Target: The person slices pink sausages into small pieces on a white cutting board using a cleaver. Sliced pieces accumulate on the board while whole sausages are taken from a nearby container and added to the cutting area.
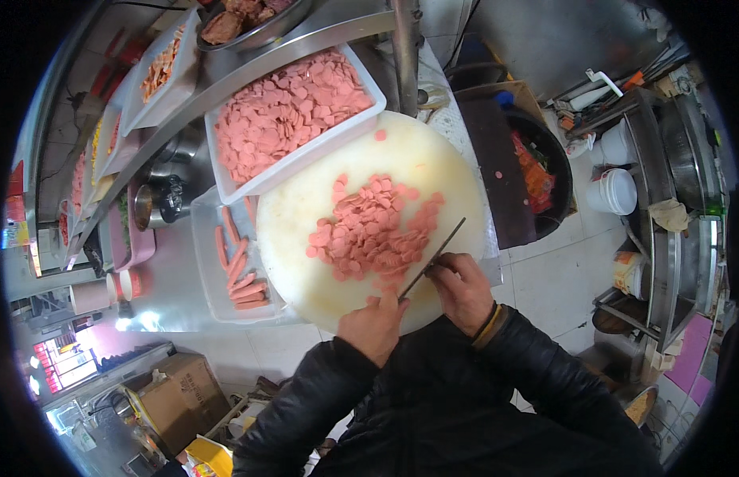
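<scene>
My right hand (465,287) grips a kitchen knife (438,253), its dark blade seen nearly edge-on and slanting over the round white cutting board (298,206). Beside the blade's lower end is my left hand (372,325), fingers bent down at the board. Whatever lies under those fingers is hidden. Pink sausage slices (369,229) form a loose heap mid-board, trailing down towards my left fingertips. To the left, a clear shallow tray (205,262) holds several whole peeled sausages (235,265). A white plastic tub (298,152) full of slices (292,107) stands behind the board.
A steel shelf edge (250,59) and an upright post (405,59) border the back. Above sit a bowl of meat (238,24) and food tubs (131,113). A waste bin (560,197) is right of the counter. White buckets (614,191) stand by a rack; a cardboard box (181,399) lies lower left.
</scene>
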Demonstrator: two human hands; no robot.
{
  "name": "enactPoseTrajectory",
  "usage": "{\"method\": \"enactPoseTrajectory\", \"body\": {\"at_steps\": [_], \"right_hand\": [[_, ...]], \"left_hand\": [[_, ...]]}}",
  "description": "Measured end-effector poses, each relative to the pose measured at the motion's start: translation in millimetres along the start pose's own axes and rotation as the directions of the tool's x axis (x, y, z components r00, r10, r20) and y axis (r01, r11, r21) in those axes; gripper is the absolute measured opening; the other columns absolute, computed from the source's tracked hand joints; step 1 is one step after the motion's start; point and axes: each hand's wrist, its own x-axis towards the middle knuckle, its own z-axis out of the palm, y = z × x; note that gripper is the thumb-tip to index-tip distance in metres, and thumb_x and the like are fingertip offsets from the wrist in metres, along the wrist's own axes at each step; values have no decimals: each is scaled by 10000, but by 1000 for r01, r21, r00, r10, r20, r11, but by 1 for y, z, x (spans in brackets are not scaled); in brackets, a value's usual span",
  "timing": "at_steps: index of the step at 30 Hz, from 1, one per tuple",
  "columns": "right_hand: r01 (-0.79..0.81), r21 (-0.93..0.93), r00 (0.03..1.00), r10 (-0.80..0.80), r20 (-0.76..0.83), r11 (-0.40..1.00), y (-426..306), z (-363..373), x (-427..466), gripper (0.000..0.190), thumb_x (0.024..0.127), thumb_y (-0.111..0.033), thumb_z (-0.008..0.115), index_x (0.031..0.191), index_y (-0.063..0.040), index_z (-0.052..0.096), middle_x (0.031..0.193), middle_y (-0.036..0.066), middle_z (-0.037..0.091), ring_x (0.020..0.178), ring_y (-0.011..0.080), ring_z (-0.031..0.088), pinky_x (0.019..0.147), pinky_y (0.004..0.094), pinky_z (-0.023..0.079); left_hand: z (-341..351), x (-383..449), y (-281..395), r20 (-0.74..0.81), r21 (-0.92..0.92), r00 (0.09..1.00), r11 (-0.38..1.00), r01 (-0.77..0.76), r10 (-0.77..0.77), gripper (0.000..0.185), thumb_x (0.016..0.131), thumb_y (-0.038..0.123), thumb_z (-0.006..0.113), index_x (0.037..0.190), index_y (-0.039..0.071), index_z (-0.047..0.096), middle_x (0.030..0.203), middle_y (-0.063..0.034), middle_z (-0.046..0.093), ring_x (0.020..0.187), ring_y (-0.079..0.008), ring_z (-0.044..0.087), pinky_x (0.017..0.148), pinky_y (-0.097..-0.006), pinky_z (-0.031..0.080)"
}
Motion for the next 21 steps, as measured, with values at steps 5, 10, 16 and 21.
{"method": "enactPoseTrajectory", "body": {"at_steps": [5,10,16,21], "right_hand": [[-1,-8,1000,1,4,1000,5,1,-2,241,854,62,720,1085,4,689,1135,141,645,1031,356,622,881,421,561],[16,-11,1000,-16,15,1000,6,1,-2,245,845,65,724,1081,11,681,1133,148,640,1030,356,621,883,414,561],[28,-46,999,-27,21,999,7,6,-4,257,837,64,727,1085,24,676,1140,153,636,1047,350,618,892,400,560],[39,-71,999,-40,-8,997,8,5,-3,261,829,61,731,1081,32,670,1135,150,639,1042,343,618,894,395,558]], "left_hand": [[-12,-3,3,152,-33,986,997,73,-67,285,1072,297,621,962,50,530,750,-190,681,661,-435,677,575,-533,541],[-9,4,-2,80,-40,997,999,23,-20,250,1073,259,623,1015,27,550,760,-220,679,680,-444,675,582,-538,524],[13,-4,-3,-18,-111,1000,994,22,-24,225,1041,209,676,1013,30,544,751,-205,662,669,-448,665,574,-533,520],[7,7,-9,-3,-177,1000,984,21,-22,227,1035,194,689,988,30,541,706,-212,639,669,-462,652,583,-535,506]]}}
